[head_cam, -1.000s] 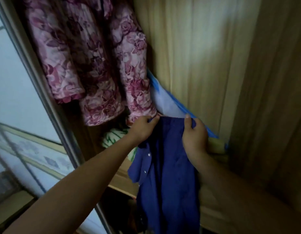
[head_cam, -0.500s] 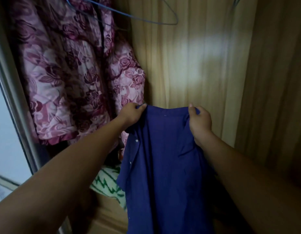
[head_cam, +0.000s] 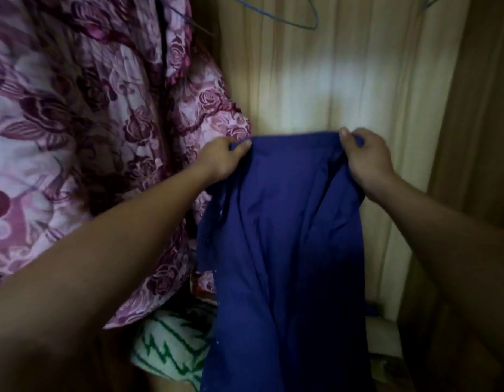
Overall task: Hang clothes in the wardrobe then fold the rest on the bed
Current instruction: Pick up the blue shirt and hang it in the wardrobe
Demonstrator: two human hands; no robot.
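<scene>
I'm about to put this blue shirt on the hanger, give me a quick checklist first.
1. Grip on the blue shirt: left hand and right hand pinch its top edge. Ok.
2. Shirt hangs straight down, not tangled. Ok.
3. Blue wire hanger above the shirt, visible part bare. Ok.
4. A hand free to take the hanger: both hold the shirt. Not ok.
5. Shirt unbuttoned: cannot tell.
6. Room to the right of the floral coat. Ok.
</scene>
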